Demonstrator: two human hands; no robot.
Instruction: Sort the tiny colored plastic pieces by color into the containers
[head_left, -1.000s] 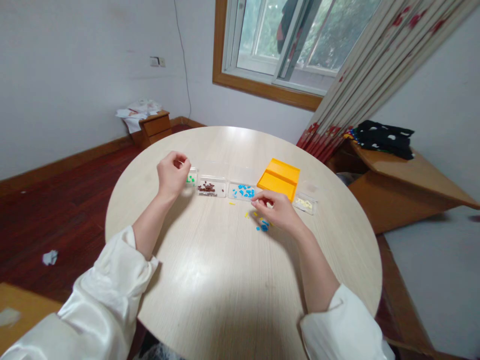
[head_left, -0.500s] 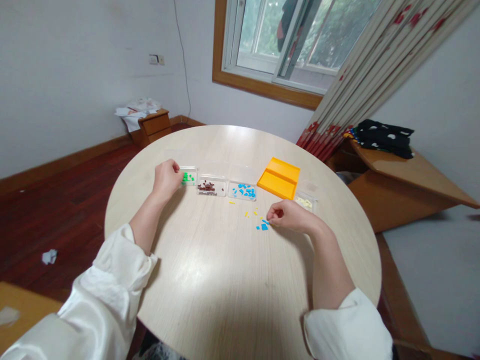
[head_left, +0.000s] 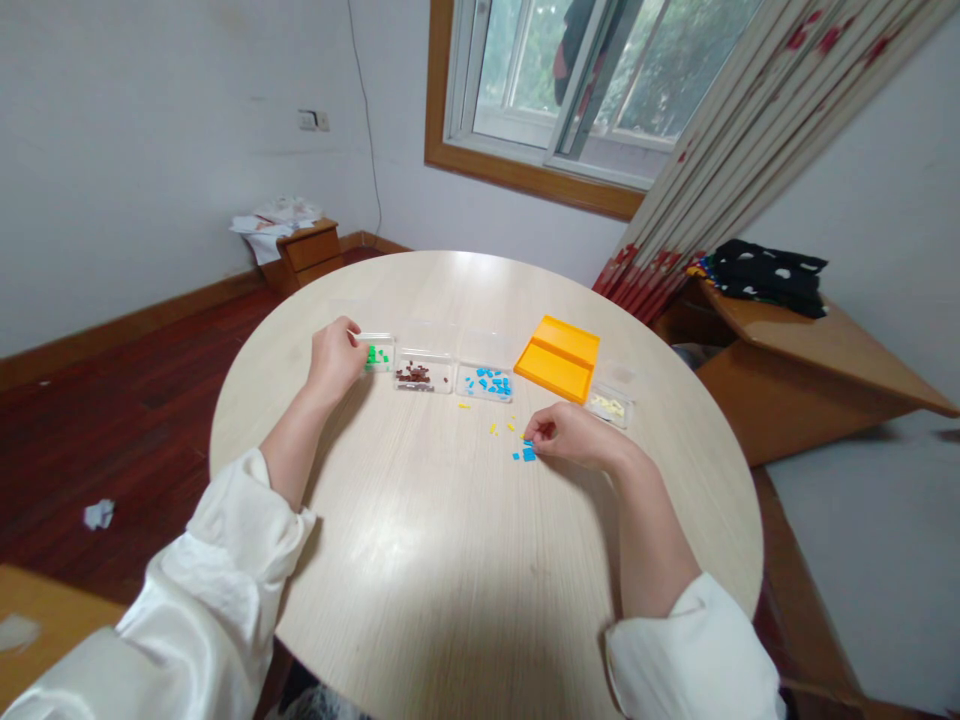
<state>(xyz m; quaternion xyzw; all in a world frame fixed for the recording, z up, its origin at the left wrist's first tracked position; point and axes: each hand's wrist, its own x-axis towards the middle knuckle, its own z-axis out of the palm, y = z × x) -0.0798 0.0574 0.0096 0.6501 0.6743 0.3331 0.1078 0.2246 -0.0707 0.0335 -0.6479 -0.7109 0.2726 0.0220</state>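
My left hand is closed, its fingertips at the left end of a clear box of green pieces; the fingers hide what, if anything, they grip. On the right, the thumb and fingers of my right hand pinch a small blue piece low over the table. Just beside those fingertips lie flat blue pieces. Several small yellow pieces are scattered a little to the left. Between my hands stand a clear box of brown pieces and a clear box of blue pieces.
An open yellow case lies behind my right hand, with a clear box of cream pieces to its right. Everything sits on a round pale wooden table. A wooden board with dark cloth stands beyond the table's right edge.
My right hand has shifted slightly left, and its fingertips now cover part of the blue pieces. My left hand has barely moved.
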